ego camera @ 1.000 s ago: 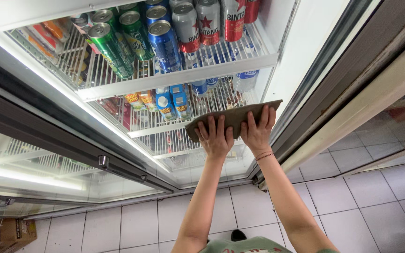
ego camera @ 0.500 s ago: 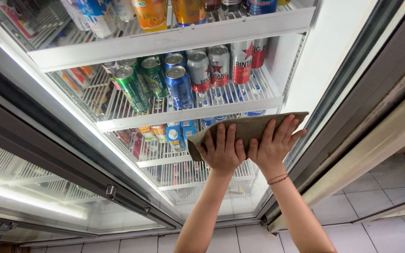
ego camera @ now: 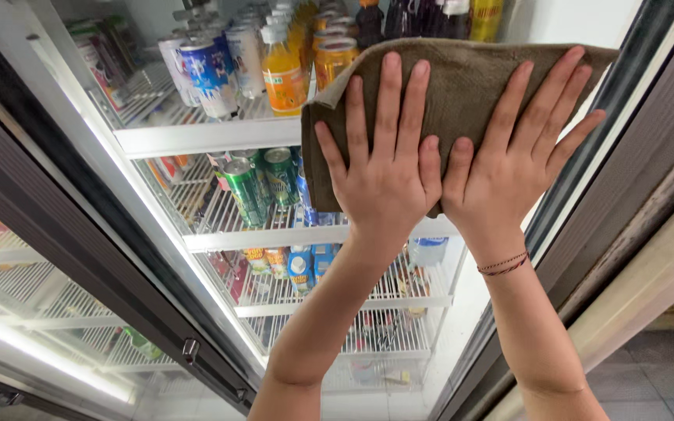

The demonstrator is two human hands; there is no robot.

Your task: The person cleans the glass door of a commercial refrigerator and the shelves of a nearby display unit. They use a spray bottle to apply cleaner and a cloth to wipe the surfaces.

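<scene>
At the far left, a dark door frame [ego camera: 79, 257] runs diagonally down toward the lower middle, with lit wire racks behind the neighbouring glass. Right of it, behind the glass door [ego camera: 196, 312] of the drinks fridge, white wire shelves [ego camera: 212, 136] carry cans: blue-and-white cans [ego camera: 211, 74] and an orange bottle [ego camera: 284, 74] on the upper shelf, green cans [ego camera: 245, 191] on the one below, small blue cartons [ego camera: 299, 269] lower still.

The left hand [ego camera: 384, 175] lies flat with fingers spread wide and pointing up, its palm pressing the lower left part of a brown cloth [ego camera: 462, 86] against the glass. The cloth is folded into a broad strip whose long axis runs left to right, tilting slightly up toward the right, where one corner points at the door's dark right frame [ego camera: 626, 156]. It sits high on the door, in front of the upper shelf.

Just beside, thumbs nearly touching, the right hand [ego camera: 509, 168] also presses the cloth, fingers fanned up and to the right; a thin red cord bracelet [ego camera: 505, 265] circles its wrist. Neither hand grips; both are open and flat on the fabric. At the lower right, pale floor tiles [ego camera: 649, 374] show.
</scene>
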